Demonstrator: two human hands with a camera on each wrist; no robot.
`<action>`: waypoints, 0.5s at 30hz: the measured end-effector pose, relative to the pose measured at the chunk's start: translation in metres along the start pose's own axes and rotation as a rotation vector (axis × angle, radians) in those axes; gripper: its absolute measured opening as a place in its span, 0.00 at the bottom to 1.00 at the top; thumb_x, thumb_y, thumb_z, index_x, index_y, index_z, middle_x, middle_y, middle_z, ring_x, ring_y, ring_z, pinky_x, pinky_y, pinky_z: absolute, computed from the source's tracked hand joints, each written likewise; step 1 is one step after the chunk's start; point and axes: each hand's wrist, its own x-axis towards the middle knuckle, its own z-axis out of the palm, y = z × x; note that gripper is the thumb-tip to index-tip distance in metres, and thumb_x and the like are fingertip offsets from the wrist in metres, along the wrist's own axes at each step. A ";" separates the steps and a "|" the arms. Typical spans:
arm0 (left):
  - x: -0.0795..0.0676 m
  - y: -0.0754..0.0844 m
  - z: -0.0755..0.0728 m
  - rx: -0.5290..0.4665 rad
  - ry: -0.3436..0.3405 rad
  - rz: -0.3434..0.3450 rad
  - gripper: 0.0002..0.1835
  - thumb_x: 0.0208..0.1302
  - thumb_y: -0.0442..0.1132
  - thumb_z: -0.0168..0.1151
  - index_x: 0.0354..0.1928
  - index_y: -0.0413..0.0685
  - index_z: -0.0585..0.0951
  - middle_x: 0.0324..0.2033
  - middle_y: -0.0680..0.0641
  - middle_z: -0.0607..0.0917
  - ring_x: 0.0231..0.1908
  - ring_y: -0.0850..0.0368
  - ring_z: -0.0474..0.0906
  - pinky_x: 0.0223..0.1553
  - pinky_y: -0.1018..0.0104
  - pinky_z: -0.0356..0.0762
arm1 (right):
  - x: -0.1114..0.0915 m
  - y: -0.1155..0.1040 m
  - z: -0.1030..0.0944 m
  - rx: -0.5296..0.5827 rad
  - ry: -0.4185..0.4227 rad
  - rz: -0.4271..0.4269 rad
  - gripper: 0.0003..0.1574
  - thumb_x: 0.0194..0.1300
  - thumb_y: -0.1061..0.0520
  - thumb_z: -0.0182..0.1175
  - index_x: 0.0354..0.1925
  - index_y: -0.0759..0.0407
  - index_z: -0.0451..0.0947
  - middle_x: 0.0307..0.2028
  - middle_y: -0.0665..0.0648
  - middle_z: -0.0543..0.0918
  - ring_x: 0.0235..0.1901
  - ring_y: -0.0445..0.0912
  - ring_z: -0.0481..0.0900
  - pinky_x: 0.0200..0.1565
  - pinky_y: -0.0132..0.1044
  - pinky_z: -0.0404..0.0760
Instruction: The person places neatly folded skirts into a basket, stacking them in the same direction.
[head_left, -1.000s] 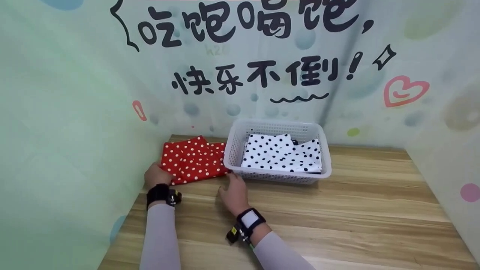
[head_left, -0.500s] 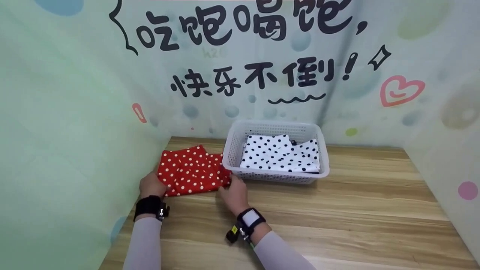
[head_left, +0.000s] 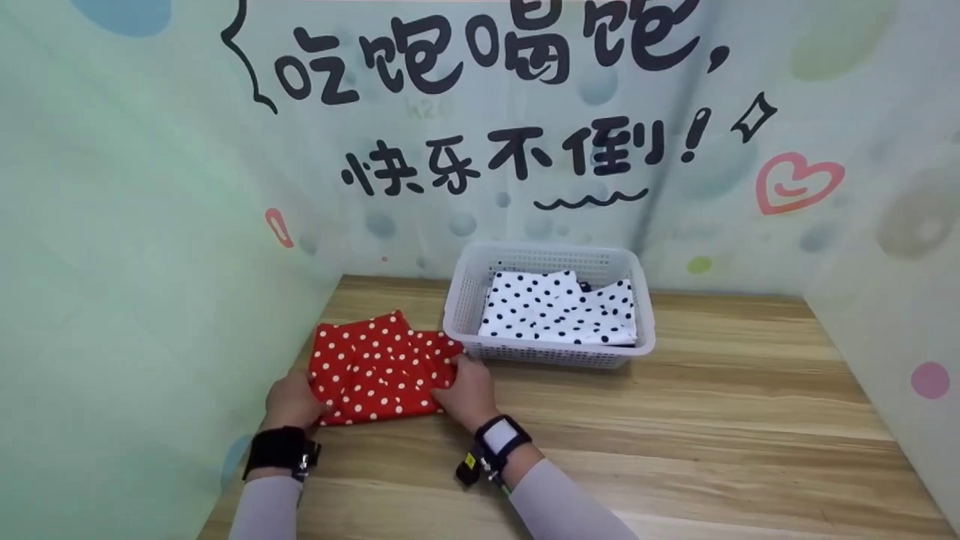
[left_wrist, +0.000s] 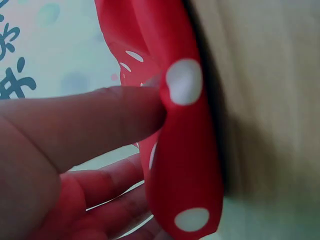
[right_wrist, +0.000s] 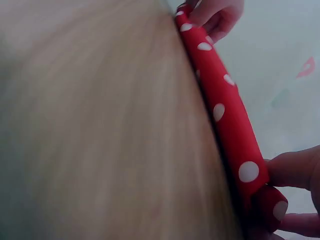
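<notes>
A folded red cloth garment with white dots [head_left: 375,367] lies flat on the wooden table at the left. My left hand [head_left: 292,401] pinches its near left corner; in the left wrist view the thumb [left_wrist: 115,112] presses into the folded edge while the other fingers lie behind the cloth. At the right end my right hand [head_left: 472,394] holds the garment, thumb and fingers around its side, seen also in the right wrist view beside the rolled front fold [right_wrist: 235,130]. The garment's far right corner meets the basket's near left corner.
A white perforated plastic basket [head_left: 555,352] stands against the back wall, holding a folded white cloth with black dots [head_left: 547,307]. Bare wooden table [head_left: 720,420] stretches to the right. Printed fabric walls [head_left: 135,285] close off the left, back and right.
The red garment has slid toward me, away from the back wall. My left hand has drawn back with it, and my right hand, earlier beside its corner, now grips its right end.
</notes>
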 end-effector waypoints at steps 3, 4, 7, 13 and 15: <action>-0.006 -0.001 0.002 0.027 -0.007 0.020 0.31 0.59 0.30 0.74 0.63 0.30 0.73 0.52 0.31 0.84 0.50 0.39 0.80 0.43 0.56 0.83 | -0.004 0.004 -0.004 -0.075 -0.040 -0.055 0.33 0.53 0.55 0.83 0.54 0.65 0.84 0.50 0.61 0.88 0.51 0.54 0.86 0.56 0.46 0.85; -0.008 -0.001 0.003 0.035 -0.008 0.028 0.30 0.59 0.31 0.74 0.61 0.30 0.74 0.49 0.32 0.84 0.48 0.39 0.80 0.42 0.56 0.82 | -0.005 0.005 -0.006 -0.089 -0.059 -0.060 0.31 0.53 0.55 0.82 0.53 0.64 0.84 0.48 0.60 0.89 0.49 0.53 0.86 0.55 0.45 0.85; -0.018 0.002 0.006 0.027 -0.003 0.058 0.26 0.59 0.35 0.77 0.57 0.34 0.78 0.43 0.36 0.87 0.42 0.43 0.82 0.36 0.59 0.82 | -0.008 0.006 -0.014 -0.122 -0.118 -0.074 0.27 0.53 0.56 0.82 0.50 0.62 0.85 0.44 0.57 0.89 0.44 0.49 0.85 0.50 0.42 0.85; -0.042 0.009 0.021 0.083 0.020 0.180 0.14 0.58 0.33 0.75 0.45 0.39 0.84 0.32 0.44 0.87 0.33 0.49 0.80 0.32 0.62 0.74 | -0.020 0.012 -0.035 -0.228 -0.232 -0.137 0.19 0.53 0.56 0.82 0.39 0.59 0.84 0.32 0.50 0.84 0.32 0.42 0.78 0.37 0.34 0.80; -0.049 0.012 0.027 0.082 -0.001 0.184 0.12 0.58 0.33 0.74 0.44 0.41 0.84 0.31 0.45 0.87 0.31 0.49 0.80 0.31 0.62 0.75 | -0.027 0.016 -0.042 -0.256 -0.251 -0.166 0.17 0.54 0.56 0.81 0.36 0.57 0.82 0.29 0.49 0.82 0.30 0.41 0.75 0.35 0.32 0.77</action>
